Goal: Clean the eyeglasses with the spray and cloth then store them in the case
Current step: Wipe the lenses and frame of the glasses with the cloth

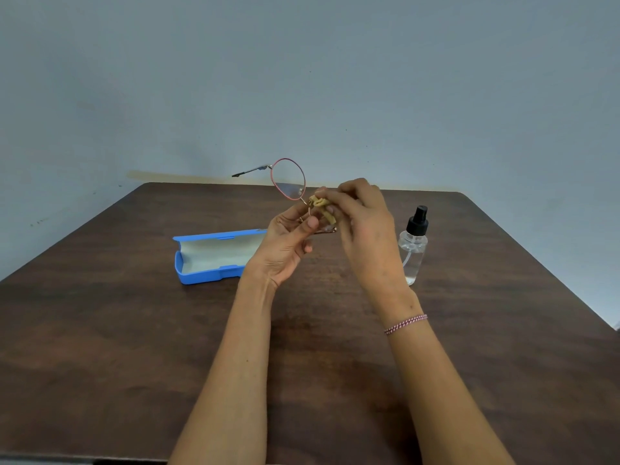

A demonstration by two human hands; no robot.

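The left hand (291,241) held the glasses (289,179) above the worktop (134,330) while the right hand (364,226) pinched the cloth (321,204) against them.

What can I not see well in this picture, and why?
Head view: second lens of the eyeglasses, behind the cloth and the right hand.
Head view: one end of the case, behind the left hand.
Head view: liquid level in the spray bottle, too small to tell.

1 eyeglasses (288,178), 1 cloth (321,205), 1 spray bottle (413,246), 1 open case (214,257), 2 hands, 1 bracelet (405,324), 1 worktop (117,330).
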